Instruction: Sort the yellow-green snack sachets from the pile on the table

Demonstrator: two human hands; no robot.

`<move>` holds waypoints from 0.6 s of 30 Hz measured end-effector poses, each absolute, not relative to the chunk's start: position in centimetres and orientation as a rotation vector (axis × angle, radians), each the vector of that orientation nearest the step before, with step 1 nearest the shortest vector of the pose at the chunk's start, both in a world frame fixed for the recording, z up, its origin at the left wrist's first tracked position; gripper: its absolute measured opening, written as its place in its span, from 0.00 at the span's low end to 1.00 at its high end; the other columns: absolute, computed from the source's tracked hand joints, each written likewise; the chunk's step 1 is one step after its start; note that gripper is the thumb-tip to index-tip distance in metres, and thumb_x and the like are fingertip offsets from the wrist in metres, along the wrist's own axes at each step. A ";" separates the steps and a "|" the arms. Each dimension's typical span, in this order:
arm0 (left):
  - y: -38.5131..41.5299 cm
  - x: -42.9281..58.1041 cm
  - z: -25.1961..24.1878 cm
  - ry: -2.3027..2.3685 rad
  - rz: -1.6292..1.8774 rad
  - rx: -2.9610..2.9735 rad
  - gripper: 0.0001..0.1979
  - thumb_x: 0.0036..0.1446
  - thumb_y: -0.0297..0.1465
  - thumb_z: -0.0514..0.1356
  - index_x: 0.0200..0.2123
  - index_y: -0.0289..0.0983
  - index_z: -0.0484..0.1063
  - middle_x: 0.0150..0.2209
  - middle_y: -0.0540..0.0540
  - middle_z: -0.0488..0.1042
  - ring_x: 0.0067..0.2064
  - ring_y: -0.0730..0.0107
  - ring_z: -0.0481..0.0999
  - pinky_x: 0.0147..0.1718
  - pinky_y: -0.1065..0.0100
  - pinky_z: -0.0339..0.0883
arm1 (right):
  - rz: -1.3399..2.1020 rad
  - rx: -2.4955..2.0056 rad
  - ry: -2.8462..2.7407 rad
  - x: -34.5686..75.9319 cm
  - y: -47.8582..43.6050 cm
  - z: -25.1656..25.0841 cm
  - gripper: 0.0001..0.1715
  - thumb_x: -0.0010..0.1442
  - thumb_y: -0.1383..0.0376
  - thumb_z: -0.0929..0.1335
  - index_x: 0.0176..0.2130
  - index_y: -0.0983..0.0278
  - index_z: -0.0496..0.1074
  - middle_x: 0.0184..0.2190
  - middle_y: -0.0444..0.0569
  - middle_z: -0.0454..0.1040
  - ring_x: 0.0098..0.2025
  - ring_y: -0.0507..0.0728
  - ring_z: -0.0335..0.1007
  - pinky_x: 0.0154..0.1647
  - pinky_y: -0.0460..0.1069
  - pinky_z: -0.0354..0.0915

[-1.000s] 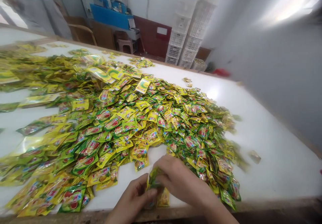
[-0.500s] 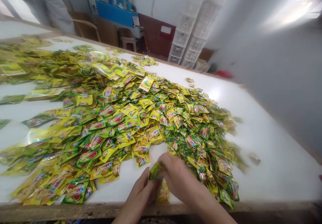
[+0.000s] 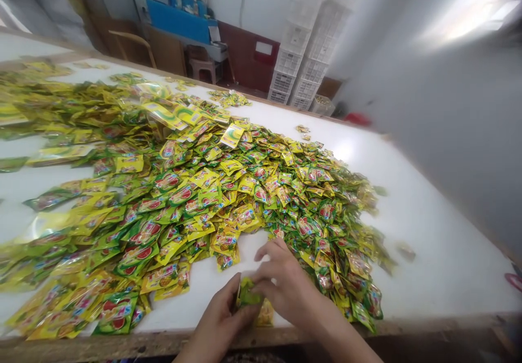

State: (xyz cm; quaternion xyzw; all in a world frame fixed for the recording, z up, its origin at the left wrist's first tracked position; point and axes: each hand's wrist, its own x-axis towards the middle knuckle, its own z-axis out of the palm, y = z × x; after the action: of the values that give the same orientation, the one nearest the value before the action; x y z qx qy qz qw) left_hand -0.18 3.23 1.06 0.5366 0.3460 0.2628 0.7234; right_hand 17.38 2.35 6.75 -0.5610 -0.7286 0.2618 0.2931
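A big heap of small green and yellow sachets [image 3: 212, 189] covers the white table [image 3: 440, 254]. At the near edge my left hand [image 3: 218, 322] and my right hand [image 3: 285, 284] meet over a small stack of sachets [image 3: 248, 296]. Both hands are closed on this stack, the left from the side, the right from above with its fingers curled over it. A yellow sachet [image 3: 266, 314] lies on the table just under my right hand. The heap's near edge is right beside my right hand.
The table has a wooden rim [image 3: 122, 344] along the near edge. Stacked white crates [image 3: 299, 63] stand past the far side, next to a blue counter [image 3: 179, 23] and a wooden chair [image 3: 134, 47]. Loose sachets [image 3: 405, 251] lie to the right.
My hands stay together on the stack near the table edge; the right hand's fingers have shifted slightly on top of it. The view has moved a little.
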 end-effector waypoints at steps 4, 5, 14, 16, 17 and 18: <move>3.3 -0.2 0.6 0.817 0.585 1.231 0.08 0.57 0.34 0.63 0.40 0.39 0.71 0.37 0.48 0.73 0.44 0.60 0.70 0.43 0.67 0.64 | 0.630 -1.432 -2.065 17.5 2.3 7.0 0.06 0.56 0.72 0.72 0.31 0.61 0.78 0.44 0.47 0.72 0.52 0.59 0.60 0.54 0.55 0.58; 3.2 -0.2 0.7 0.824 0.585 1.229 0.08 0.58 0.35 0.62 0.40 0.39 0.71 0.38 0.48 0.73 0.44 0.60 0.70 0.43 0.68 0.64 | 0.638 -1.416 -2.082 17.6 2.3 7.1 0.05 0.57 0.72 0.72 0.32 0.62 0.77 0.44 0.47 0.72 0.52 0.59 0.60 0.55 0.55 0.58; 2.6 0.8 2.7 0.928 0.609 1.066 0.08 0.58 0.35 0.60 0.40 0.40 0.70 0.37 0.50 0.73 0.48 0.60 0.68 0.45 0.70 0.62 | 0.838 -1.276 -1.987 18.6 3.3 6.5 0.11 0.51 0.74 0.76 0.34 0.63 0.75 0.38 0.46 0.73 0.45 0.56 0.64 0.49 0.51 0.62; 2.6 1.2 2.8 0.962 0.592 1.051 0.07 0.57 0.34 0.60 0.38 0.40 0.69 0.36 0.51 0.73 0.46 0.60 0.69 0.42 0.70 0.62 | 0.782 -1.286 -1.963 18.2 3.3 5.8 0.13 0.50 0.78 0.73 0.34 0.63 0.73 0.38 0.47 0.73 0.45 0.57 0.64 0.48 0.51 0.62; 2.6 1.4 2.9 0.977 0.584 1.049 0.07 0.56 0.34 0.60 0.39 0.40 0.69 0.36 0.51 0.73 0.45 0.61 0.70 0.41 0.70 0.63 | 0.745 -1.292 -1.958 18.0 3.3 5.4 0.13 0.51 0.80 0.72 0.34 0.64 0.73 0.38 0.47 0.72 0.45 0.57 0.63 0.48 0.52 0.62; 2.7 1.5 2.9 0.992 0.585 1.042 0.07 0.56 0.33 0.60 0.40 0.40 0.69 0.36 0.51 0.74 0.44 0.61 0.70 0.42 0.70 0.63 | 0.705 -1.298 -1.954 17.7 3.2 4.9 0.13 0.51 0.80 0.70 0.33 0.64 0.72 0.38 0.47 0.72 0.45 0.57 0.63 0.48 0.53 0.61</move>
State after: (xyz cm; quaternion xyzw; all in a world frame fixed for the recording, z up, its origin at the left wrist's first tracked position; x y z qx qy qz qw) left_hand 1.53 2.68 2.91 0.4704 0.4474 0.2638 0.7134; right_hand 17.73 3.20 4.89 -0.4987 -0.7503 0.2709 0.3391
